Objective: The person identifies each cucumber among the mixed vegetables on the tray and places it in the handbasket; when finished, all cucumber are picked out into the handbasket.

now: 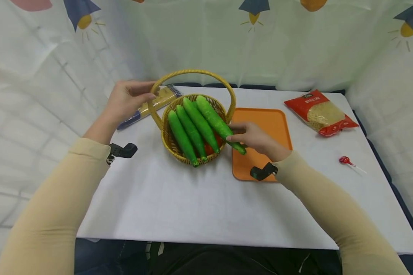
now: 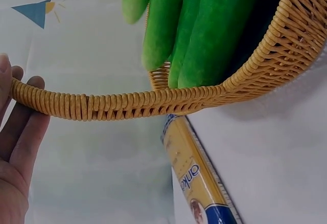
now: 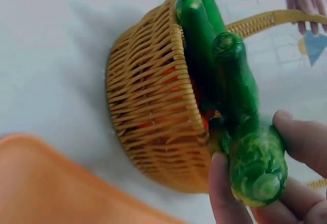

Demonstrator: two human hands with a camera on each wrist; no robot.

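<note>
A yellow wicker basket point(image 1: 171, 142) stands mid-table with several green cucumbers point(image 1: 187, 131) lying across it and something red beneath them. My left hand point(image 1: 129, 100) grips the left side of the basket's arched handle point(image 2: 117, 105), fingers point(image 2: 18, 142) wrapped behind it. My right hand point(image 1: 236, 138) pinches the near end of the rightmost cucumber point(image 1: 216, 121), which sticks out over the basket's rim towards the orange tray point(image 1: 266, 122). In the right wrist view the fingers point(image 3: 301, 144) close around that cucumber's tip point(image 3: 257, 165) beside the basket wall point(image 3: 148, 116).
A yellow and blue pasta packet point(image 1: 148, 109) lies behind the basket under the left hand. A red bag of noodles point(image 1: 320, 112) sits at the back right and a red lollipop point(image 1: 345, 160) at the right. A patterned curtain point(image 1: 278, 46) backs the white table point(image 1: 179, 206).
</note>
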